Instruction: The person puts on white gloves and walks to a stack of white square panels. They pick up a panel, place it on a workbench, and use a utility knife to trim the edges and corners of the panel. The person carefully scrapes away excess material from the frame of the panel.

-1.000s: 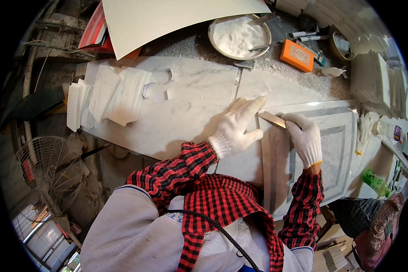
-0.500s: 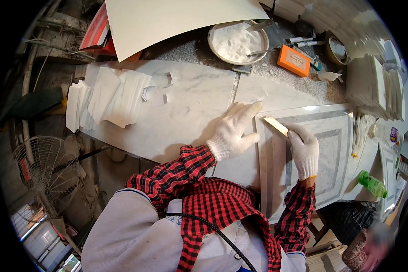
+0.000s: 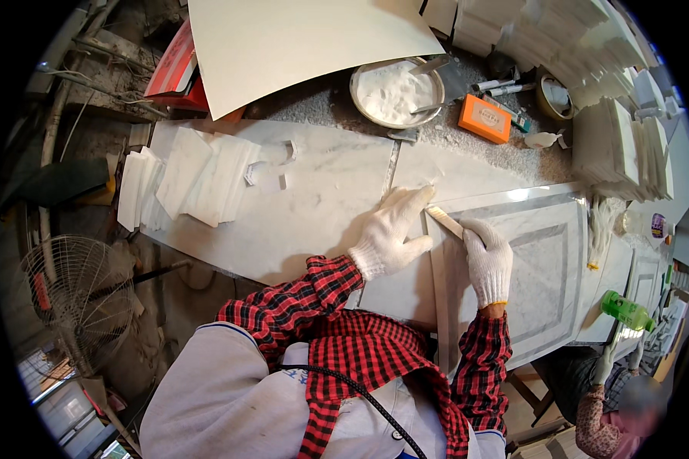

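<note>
My left hand (image 3: 391, 234), in a white knit glove, lies with its fingers apart on the pale marble slab (image 3: 321, 191), beside the upper left corner of a marble panel (image 3: 513, 298). The panel has nested grey bands set into white stone. My right hand (image 3: 488, 260), gloved too, grips a narrow flat strip (image 3: 445, 221) that looks like a scraper, pale and shiny. The strip's free end rests at the panel's upper left corner, close to my left fingertips. My fingers hide its lower end.
A bowl of white powder (image 3: 386, 99) with metal tools stands at the back, beside an orange box (image 3: 484, 119). Marble pieces are stacked at the left (image 3: 207, 180) and right (image 3: 608, 149). A green bottle (image 3: 626, 309) lies right, near a co-worker's gloved hand (image 3: 605, 366). A fan (image 3: 80, 287) stands left.
My right hand has shifted left with the strip, whose tip is now at the panel's corner. My left hand stays nearly in place. The co-worker's hands have come into view at the right.
</note>
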{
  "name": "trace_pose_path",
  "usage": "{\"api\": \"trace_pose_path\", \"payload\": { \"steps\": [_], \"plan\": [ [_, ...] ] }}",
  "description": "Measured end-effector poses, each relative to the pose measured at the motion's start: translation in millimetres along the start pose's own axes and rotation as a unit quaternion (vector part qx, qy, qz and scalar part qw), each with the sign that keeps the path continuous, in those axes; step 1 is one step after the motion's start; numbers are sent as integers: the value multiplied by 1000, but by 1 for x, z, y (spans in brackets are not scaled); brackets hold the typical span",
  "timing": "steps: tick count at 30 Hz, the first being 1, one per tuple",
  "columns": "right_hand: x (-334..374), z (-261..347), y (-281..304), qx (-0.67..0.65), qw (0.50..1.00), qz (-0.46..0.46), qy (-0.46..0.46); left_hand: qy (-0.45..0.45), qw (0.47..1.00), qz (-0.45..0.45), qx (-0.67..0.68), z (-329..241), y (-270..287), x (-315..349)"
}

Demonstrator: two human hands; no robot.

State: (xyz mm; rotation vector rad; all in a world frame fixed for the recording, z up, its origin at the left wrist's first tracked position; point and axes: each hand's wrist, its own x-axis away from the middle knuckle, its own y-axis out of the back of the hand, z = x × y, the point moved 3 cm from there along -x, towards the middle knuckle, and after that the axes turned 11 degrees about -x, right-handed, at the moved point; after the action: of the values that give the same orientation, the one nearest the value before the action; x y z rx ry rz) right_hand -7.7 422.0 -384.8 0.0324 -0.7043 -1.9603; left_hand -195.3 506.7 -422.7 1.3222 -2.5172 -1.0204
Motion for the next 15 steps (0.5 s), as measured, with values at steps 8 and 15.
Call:
{"api": "trace_pose_path", "payload": {
  "steps": [8, 15],
  "plan": [
    [4, -30, -3, -10, 999, -32, -16, -33, 999, -33, -15, -13, 6, -7],
    [4, -23, -3, -63, 996, -23, -64, -30, 998, -41, -38, -6, 11, -1]
  ]
}}
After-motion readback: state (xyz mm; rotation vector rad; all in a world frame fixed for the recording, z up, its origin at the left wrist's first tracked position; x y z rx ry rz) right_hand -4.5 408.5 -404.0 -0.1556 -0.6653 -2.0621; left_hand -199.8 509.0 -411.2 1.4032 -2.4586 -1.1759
